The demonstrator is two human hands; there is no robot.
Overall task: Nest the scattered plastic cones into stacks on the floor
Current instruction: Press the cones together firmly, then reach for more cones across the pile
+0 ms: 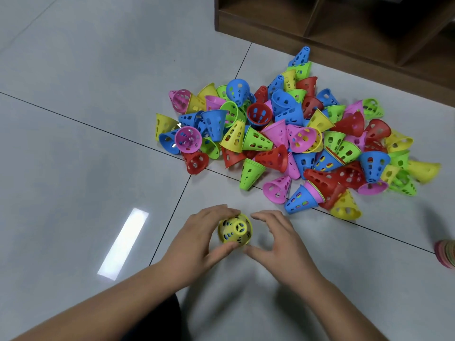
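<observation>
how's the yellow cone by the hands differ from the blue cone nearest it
The yellow cone stands tip up; the blue cone lies on its side. The left hand grips the yellow one; no hand touches the blue one. Both have holes in their walls.

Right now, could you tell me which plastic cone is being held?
The yellow perforated plastic cone, tip up, gripped by the left hand; none in the multicoloured pile beyond is touched.
</observation>
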